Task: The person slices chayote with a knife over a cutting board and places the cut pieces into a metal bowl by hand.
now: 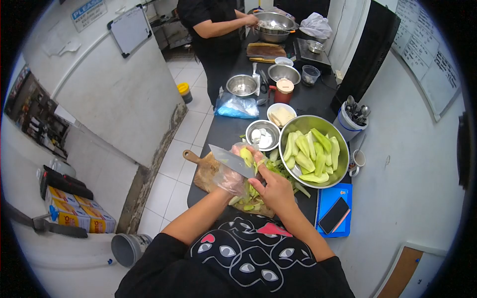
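My left hand (232, 176), in a clear plastic glove, is closed around a pale green vegetable piece (246, 156) above the wooden cutting board (205, 171). In my right hand (276, 187) is a knife (229, 160), its broad blade pointing up and left across the left hand. The blade hides part of the gloved fingers. Below both hands, green peelings (246, 202) lie on the board and counter. To the right, a large steel bowl (343, 172) holds several peeled green wedges (311, 153). Just beyond my hands, a small steel bowl (268, 125) contains white pieces.
A white bowl (272, 113) with pale blocks, a red mug (283, 92) and a plastic bag (236, 107) stand farther along the counter (223, 130). At right lie a phone (334, 215) and blue folder (342, 193). Another person (213, 30) works at the far end.
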{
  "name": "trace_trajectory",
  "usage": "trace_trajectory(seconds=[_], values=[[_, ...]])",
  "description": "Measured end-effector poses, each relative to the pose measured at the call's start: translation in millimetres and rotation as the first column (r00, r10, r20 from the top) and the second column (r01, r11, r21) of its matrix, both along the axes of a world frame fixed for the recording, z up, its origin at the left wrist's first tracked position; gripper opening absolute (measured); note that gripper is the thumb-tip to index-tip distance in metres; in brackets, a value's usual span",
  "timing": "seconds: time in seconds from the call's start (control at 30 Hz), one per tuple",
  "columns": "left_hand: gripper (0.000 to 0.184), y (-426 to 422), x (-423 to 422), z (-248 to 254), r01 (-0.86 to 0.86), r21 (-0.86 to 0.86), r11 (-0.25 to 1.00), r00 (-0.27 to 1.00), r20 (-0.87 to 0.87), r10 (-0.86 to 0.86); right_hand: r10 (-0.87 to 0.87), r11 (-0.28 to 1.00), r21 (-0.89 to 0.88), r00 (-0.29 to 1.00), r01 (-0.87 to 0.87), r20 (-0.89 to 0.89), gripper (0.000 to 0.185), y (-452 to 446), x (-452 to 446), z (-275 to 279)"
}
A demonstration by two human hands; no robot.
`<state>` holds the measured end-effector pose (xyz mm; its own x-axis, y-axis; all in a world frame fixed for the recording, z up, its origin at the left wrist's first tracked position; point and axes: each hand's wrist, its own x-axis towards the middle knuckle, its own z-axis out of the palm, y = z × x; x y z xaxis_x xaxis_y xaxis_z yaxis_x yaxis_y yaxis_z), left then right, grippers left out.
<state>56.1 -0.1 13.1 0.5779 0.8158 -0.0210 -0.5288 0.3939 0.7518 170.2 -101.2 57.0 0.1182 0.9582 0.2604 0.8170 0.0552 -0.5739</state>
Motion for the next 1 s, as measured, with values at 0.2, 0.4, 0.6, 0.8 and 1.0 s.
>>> trace_trajectory(seconds=[0.2, 0.4, 0.6, 0.8, 1.0], values=[[0.039, -15, 7, -21, -0.106, 0.243, 0.964, 0.965, -0.209, 0.158, -0.007, 0.999, -0.033, 0.996, 0.004, -0.086, 0.056, 4, 0, 4], [0.033, -2, 7, -43, -0.113, 0.508, 0.854, 0.954, -0.185, 0.236, 0.005, 0.999, -0.038, 0.925, -0.021, -0.380, 0.051, 5, 2, -1], [0.047, -6, -1, -12, -0.040, 0.827, 0.561, 0.796, -0.314, 0.518, 0.070, 0.996, -0.004, 0.836, -0.085, -0.544, 0.044, 8, 4, -6], [0.052, -7, -12, 19, 0.084, 0.533, 0.842, 0.801, -0.538, 0.261, -0.237, 0.852, -0.257, 0.102, -0.456, -0.966, 0.044, 5, 24, 10], [0.051, 5, -9, 3, -0.029, 0.708, 0.705, 0.917, -0.262, 0.301, 0.121, 0.973, -0.067, 0.736, -0.220, -0.666, 0.048, 4, 11, -3]])
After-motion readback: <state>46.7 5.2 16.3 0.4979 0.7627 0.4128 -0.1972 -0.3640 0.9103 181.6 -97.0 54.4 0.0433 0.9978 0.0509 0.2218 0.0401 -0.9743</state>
